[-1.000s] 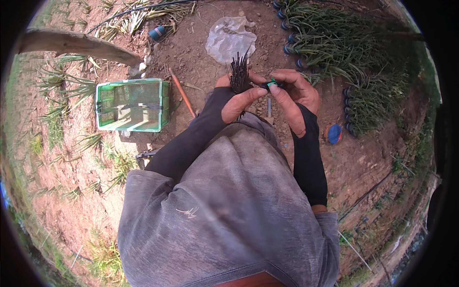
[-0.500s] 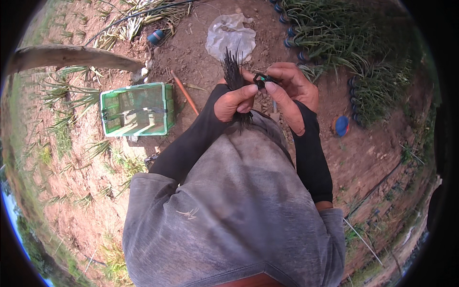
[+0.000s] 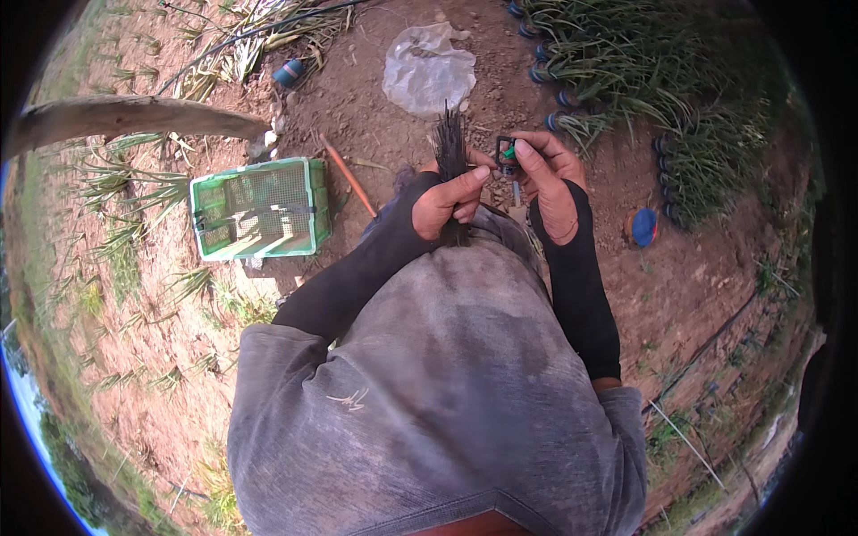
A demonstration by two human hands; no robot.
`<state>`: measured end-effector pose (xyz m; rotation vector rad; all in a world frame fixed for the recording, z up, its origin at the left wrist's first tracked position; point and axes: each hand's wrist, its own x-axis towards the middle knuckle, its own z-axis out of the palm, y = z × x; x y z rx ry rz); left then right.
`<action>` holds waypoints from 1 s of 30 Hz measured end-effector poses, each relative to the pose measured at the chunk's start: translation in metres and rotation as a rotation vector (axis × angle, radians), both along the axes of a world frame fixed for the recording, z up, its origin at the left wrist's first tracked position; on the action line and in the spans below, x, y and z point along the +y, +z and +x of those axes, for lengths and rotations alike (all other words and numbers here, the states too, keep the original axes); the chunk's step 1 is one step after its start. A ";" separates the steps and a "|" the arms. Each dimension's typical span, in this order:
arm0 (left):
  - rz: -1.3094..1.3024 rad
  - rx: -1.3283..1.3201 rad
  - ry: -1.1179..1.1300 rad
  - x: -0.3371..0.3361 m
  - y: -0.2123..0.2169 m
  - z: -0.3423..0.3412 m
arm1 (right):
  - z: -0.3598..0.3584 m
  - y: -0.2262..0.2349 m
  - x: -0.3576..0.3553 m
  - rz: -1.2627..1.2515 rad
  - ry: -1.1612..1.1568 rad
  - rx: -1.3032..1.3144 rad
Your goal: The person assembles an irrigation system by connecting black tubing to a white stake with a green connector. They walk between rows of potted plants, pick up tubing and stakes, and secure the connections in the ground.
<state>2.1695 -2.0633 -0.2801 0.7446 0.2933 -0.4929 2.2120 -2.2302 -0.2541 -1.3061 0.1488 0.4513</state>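
My left hand [image 3: 450, 201] is closed around a bundle of thin black sticks [image 3: 450, 147] that stands upright above the fist. My right hand [image 3: 547, 170] sits just to the right of it and pinches a small black clip-like piece with a green part [image 3: 506, 152] between thumb and fingers. The two hands nearly touch, above my grey-clad lap. Both forearms wear black sleeves.
A green mesh basket [image 3: 259, 207] stands on the bare soil at left, an orange stick [image 3: 349, 179] beside it. A crumpled clear plastic bag [image 3: 428, 70] lies ahead. Grassy seedlings in dark pots [image 3: 626, 80] crowd the upper right. A blue lid [image 3: 643, 226] lies at right, a pale log [image 3: 125, 116] at left.
The view shifted slightly. My hands stay together; the right hand's fingers have worked the small black piece next to the bundle, which stays in my left fist.
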 end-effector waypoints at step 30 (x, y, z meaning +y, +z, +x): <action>-0.228 0.233 -0.047 0.004 -0.032 0.004 | -0.007 -0.048 0.012 0.473 0.105 0.250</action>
